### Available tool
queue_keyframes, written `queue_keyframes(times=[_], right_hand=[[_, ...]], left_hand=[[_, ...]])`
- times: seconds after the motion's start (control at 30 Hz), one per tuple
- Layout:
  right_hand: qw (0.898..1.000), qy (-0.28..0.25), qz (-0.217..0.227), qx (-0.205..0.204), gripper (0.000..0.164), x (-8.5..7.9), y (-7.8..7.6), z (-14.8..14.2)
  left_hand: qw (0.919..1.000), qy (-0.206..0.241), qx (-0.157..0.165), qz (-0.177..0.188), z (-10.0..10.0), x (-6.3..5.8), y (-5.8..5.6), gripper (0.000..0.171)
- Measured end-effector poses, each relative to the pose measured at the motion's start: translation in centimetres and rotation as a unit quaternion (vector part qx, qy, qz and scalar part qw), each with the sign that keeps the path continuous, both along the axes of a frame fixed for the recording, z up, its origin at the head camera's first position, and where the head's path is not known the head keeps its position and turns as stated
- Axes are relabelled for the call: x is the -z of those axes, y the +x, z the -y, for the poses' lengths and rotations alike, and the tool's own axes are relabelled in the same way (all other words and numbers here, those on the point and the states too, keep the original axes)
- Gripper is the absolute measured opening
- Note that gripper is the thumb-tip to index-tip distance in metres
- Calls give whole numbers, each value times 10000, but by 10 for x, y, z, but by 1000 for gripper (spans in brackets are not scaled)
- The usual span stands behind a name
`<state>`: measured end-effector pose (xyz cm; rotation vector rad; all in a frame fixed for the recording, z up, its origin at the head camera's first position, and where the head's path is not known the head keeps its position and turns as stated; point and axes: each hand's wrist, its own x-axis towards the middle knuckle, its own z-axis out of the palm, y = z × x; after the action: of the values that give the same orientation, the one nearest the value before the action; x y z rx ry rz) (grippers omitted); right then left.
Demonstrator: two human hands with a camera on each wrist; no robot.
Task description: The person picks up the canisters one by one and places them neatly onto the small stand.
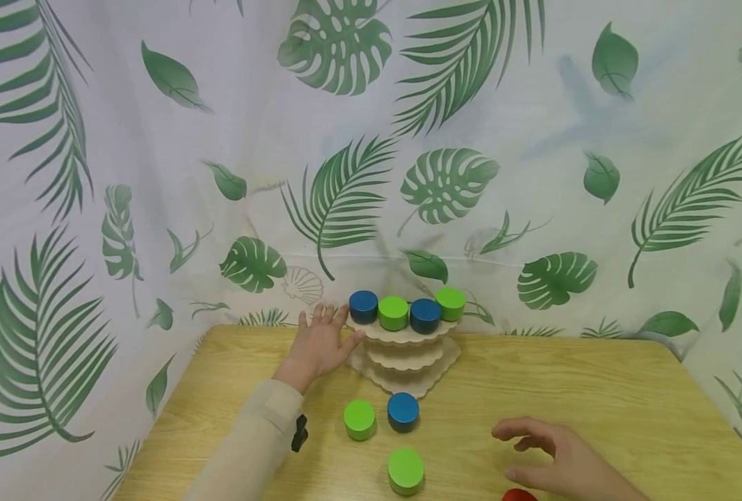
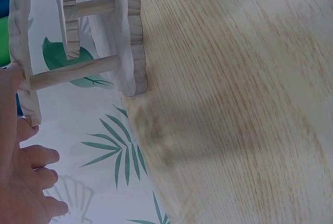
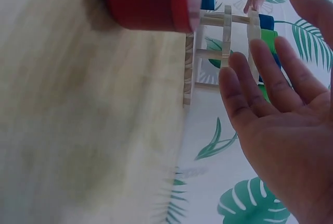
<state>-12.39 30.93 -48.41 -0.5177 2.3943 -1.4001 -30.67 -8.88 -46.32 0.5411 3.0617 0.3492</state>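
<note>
A wooden three-tier stand (image 1: 402,355) with scalloped edges stands at the back of the table. Its top tier carries a row of round tins: a blue tin (image 1: 363,307), a green tin (image 1: 393,314), another blue tin (image 1: 425,316) and another green tin (image 1: 450,304). My left hand (image 1: 320,348) touches the left end of that tier, thumb and index finger either side of its corner, the other fingers spread. Over the table at front right, my right hand (image 1: 555,456) hangs with fingers loosely bent and nothing in it. A red tin (image 3: 151,0) is near it.
In front of the stand, a green tin (image 1: 359,420) and a blue tin (image 1: 403,412) sit side by side on the wooden table (image 1: 596,390). Nearer still is another green tin (image 1: 405,471). A leaf-printed cloth (image 1: 508,188) hangs directly behind the table.
</note>
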Motion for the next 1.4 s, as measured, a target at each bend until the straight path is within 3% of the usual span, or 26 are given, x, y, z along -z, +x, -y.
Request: queue_keyframes(times=[0.17,0.37,0.5,0.67,1.07,1.33,1.4], right_hand=[[9967,-395,587,-396,44,14,8,-12],[9778,-1321,1272,-1013,51,35,10,-27],[9674,-1493,1839,-898,54,46,14,-31],[9560,-1772,2117,-996,56,54,18,-30],[9458,-2154,1891,-1530,45,65,20,-28],[9460,-2280,1225,-1951,60,72,21,-28],[9434,-2354,1228,-1986,61,73,20,-29]], left_hand=[[10000,-7,1,-24,0,1,-1,80],[10000,29,-5,-4,1,3,-2,80],[10000,60,-8,-19,1,5,-3,80],[10000,53,-27,24,0,5,-2,80],[9999,102,-5,9,1,2,0,80],[9999,128,4,-5,1,4,-3,81],[9999,128,11,4,1,3,-3,81]])
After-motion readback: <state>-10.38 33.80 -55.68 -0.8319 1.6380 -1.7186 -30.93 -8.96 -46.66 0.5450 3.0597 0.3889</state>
